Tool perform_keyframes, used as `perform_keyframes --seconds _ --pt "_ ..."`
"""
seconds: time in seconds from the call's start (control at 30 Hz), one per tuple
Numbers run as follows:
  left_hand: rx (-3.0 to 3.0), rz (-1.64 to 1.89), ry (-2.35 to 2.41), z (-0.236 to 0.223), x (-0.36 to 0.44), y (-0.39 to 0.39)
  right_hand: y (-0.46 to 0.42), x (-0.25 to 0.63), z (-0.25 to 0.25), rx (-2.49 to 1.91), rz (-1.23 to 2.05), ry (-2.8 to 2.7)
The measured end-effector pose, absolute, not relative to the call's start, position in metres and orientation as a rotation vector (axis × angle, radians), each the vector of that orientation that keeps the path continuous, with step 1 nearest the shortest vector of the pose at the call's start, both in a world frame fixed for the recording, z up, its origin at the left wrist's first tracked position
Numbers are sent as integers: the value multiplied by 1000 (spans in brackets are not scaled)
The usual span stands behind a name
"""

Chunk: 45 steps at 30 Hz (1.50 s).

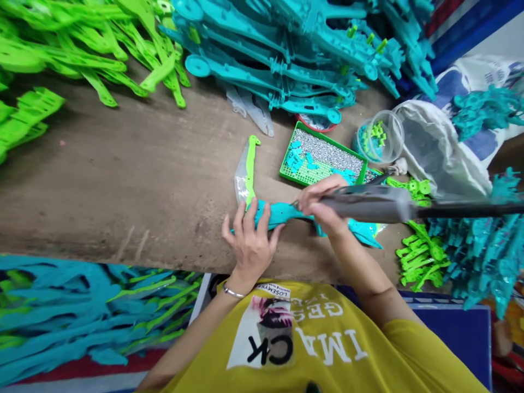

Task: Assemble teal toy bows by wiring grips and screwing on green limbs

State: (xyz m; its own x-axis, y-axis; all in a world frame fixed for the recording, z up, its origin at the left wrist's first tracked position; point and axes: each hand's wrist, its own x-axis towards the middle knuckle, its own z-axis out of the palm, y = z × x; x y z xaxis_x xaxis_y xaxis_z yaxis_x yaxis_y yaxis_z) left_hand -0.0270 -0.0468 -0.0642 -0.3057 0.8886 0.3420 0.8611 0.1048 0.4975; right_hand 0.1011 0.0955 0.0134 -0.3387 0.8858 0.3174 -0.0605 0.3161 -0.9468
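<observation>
Step in hand, judging by the tool: a screw apparently being driven into the teal toy handle (282, 212), which lies on the bench (151, 164) right in front of the wearer. Its left part is held down by the left hand (250, 237): palm down, half open, fingers spread over the top, thumb at the near edge. A grey powered screwdriver (360, 204) is gripped in the closed right hand (323, 202), tip at the handle's middle. Screw not visible, so seating can't be confirmed. Next move calls for the handle being kept pinned and the tip square on.

A translucent blade (241, 177) with a lime green strip (250, 169) sticks out to the far side by the left fingers; joined or only touching, can't tell. Handle's right part is partly hidden by right hand and tool.

Just beyond: green tray (313, 176) with silver screws (331, 147); clear tub (396, 139) to its right. Far side is crowded by a teal parts pile (282, 49). Driver's dark rear end runs right, over lime parts (423, 256); snagging possible there.
</observation>
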Motion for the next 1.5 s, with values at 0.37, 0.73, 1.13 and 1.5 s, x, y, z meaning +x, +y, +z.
perform_keyframes --seconds 0.37,0.73,1.13,1.5 --pt "1889 941 2341 -59 -27 -43 145 120 -12 -1037 868 -1330" --pt "1810 959 2293 -60 -27 -44 139 117 -11 -1080 974 -1314" --pt "1845 977 2316 -62 -28 -43 142 119 -14 -1020 996 -1334" --pt "1887 936 2340 -61 -27 -43 105 115 41 -833 1007 -1337"
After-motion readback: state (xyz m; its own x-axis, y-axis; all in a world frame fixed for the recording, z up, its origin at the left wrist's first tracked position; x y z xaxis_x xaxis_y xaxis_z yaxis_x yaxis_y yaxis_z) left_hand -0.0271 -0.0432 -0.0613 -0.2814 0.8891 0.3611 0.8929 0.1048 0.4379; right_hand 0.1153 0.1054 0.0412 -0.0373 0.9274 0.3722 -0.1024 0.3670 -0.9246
